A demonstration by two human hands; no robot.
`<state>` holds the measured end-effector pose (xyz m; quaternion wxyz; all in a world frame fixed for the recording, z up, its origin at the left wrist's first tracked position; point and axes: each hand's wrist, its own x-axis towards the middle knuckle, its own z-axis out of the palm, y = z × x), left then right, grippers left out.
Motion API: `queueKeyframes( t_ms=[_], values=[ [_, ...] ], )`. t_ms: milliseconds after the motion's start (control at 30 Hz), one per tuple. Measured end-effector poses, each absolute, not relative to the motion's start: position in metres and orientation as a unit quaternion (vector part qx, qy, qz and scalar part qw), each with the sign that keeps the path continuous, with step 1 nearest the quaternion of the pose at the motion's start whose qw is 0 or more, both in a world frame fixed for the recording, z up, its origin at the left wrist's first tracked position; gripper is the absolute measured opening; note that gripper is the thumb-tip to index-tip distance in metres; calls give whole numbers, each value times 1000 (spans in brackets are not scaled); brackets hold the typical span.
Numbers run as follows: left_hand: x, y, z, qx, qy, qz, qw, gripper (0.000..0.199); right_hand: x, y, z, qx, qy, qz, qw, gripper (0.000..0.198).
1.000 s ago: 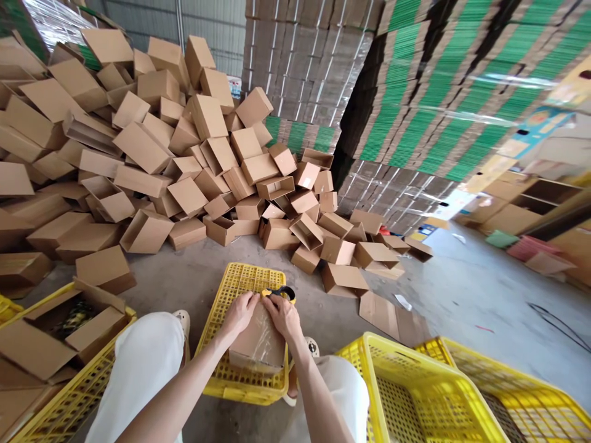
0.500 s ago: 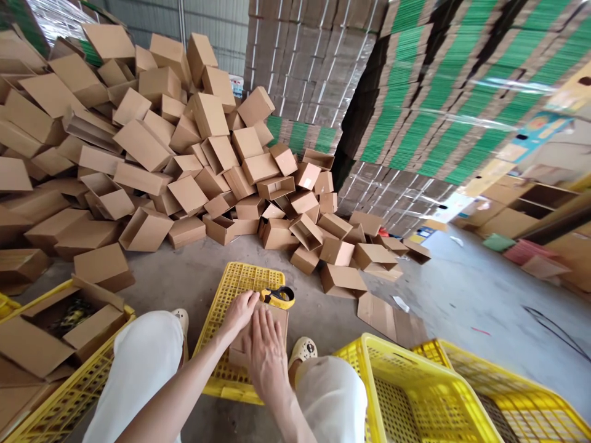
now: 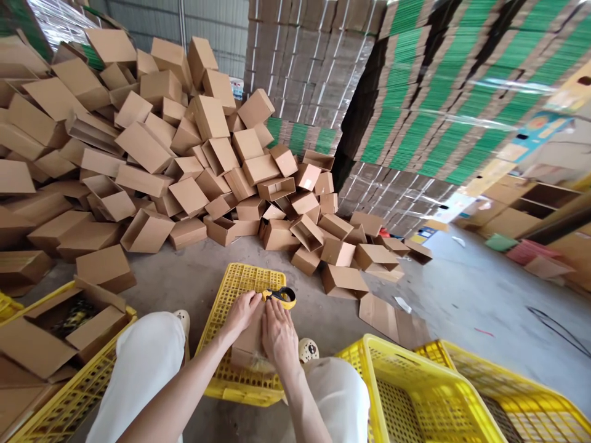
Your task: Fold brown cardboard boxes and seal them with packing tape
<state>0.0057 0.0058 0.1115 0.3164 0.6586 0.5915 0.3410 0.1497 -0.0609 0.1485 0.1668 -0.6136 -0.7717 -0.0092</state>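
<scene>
A small brown cardboard box (image 3: 249, 344) sits on the upturned yellow plastic crate (image 3: 242, 275) between my knees, with clear tape on its near side. At the box's far edge is a yellow and black tape dispenser (image 3: 285, 298). My left hand (image 3: 243, 312) reaches to the far left of the box, its fingers closed at the dispenser's left end; the exact grip is partly hidden. My right hand (image 3: 281, 332) lies flat along the box's right side, fingers stretched out, tips close to the dispenser.
A large heap of cardboard boxes (image 3: 148, 147) lies ahead. To my left, an open box (image 3: 87, 332) with dark and yellow contents rests in a yellow crate. Yellow crates (image 3: 415, 381) stand at right. Strapped stacks of flat cardboard (image 3: 415, 111) rise behind.
My right hand has slid right and a little forward across the box, uncovering more of its top and near side. My left hand has stayed nearly in place by the dispenser.
</scene>
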Motion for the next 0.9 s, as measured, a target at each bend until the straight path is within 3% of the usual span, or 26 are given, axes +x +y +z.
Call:
queueKeyframes(
  t_ms=[167,367,533,733,900],
  values=[
    [5,7,110,655,590,345,322,36,163,-28,165,-683,-723,52,95,39],
    [3,8,108,646,582,348,351,36,166,-22,159,-726,-678,64,94,51],
    [1,4,112,643,576,352,362,38,157,-35,158,-687,-718,41,110,41],
    [1,2,117,635,596,344,351,39,149,-82,136,-615,-778,-41,119,61],
    [2,0,119,633,600,337,354,42,131,-146,110,-580,-786,-76,203,72]
  ],
)
